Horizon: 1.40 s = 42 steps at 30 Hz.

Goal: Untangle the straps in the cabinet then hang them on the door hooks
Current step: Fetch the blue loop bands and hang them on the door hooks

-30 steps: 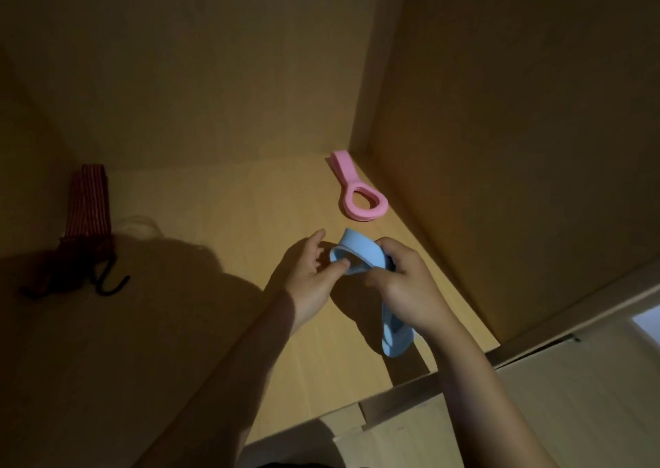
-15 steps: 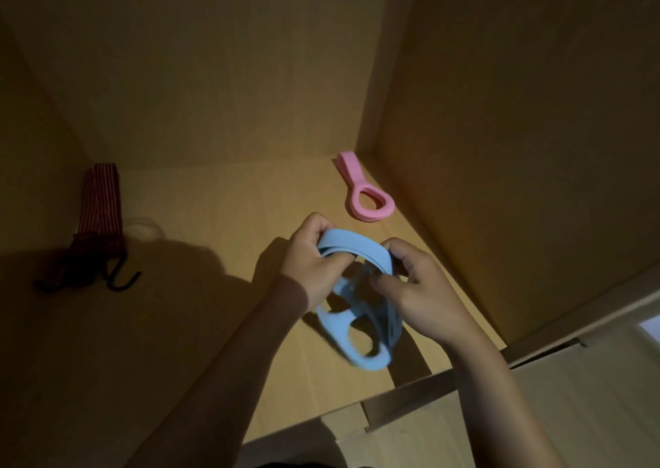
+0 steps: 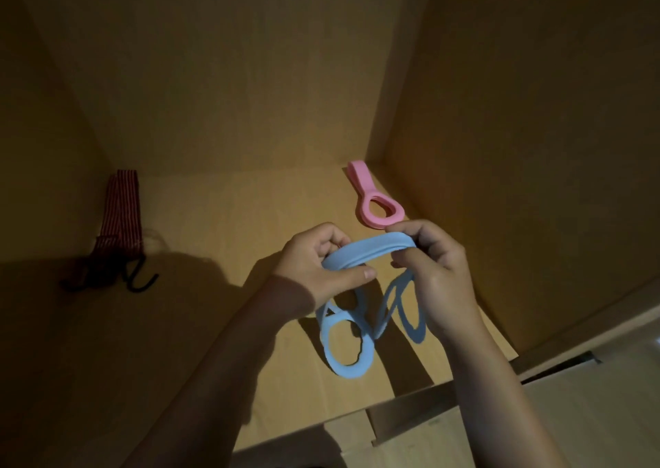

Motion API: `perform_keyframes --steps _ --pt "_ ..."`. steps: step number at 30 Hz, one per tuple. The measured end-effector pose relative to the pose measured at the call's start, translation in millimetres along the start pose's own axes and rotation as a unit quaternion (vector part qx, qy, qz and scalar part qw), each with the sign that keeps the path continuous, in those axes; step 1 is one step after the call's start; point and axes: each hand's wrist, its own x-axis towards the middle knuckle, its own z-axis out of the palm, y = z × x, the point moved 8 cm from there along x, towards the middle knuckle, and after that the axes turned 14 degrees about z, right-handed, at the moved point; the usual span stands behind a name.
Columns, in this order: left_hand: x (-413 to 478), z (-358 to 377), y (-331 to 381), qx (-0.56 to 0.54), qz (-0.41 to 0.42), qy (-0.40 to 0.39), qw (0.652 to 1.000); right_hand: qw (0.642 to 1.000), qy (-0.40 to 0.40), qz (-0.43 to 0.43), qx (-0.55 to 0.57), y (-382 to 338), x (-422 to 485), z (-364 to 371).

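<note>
Brightness: dim, warm amber throughout.
Source: from the open front, behind the viewer.
Shadows: broad, dark, cast over the cabinet floor at left.
Sharpness: soft, slightly grainy.
Edges: wide-angle bending, darkened corners.

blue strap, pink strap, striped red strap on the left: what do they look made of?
The blue strap is likely silicone or soft rubber with a matte finish: it bends into smooth, floppy loops with cut-out holes. The pink strap looks the same, matte, with ring and tab moulded in one piece. The striped red strap is probably woven elastic fabric, going by the fine stripes, though the dim light leaves that open.
</note>
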Motion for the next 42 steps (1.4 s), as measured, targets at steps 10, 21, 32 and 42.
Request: perform_keyframes --steps 10,21,32,42 --pt "-5 -17 -4 0.209 0.007 0.016 0.978 0.987 0.005 -0.004 -0.163 14 -1 14" --pt "-6 -12 -4 0.115 0.038 0.017 0.992 0.966 -0.01 -0.065 -0.25 -1 -7 26" --pt "-8 -19 -4 0.054 0.012 0.039 0.998 0.989 -0.044 -0.038 -0.133 -3 -7 42" --pt "-2 27 13 -0.036 0.029 -0.039 0.998 0.997 0.052 -0.031 -0.04 2 -22 -12"
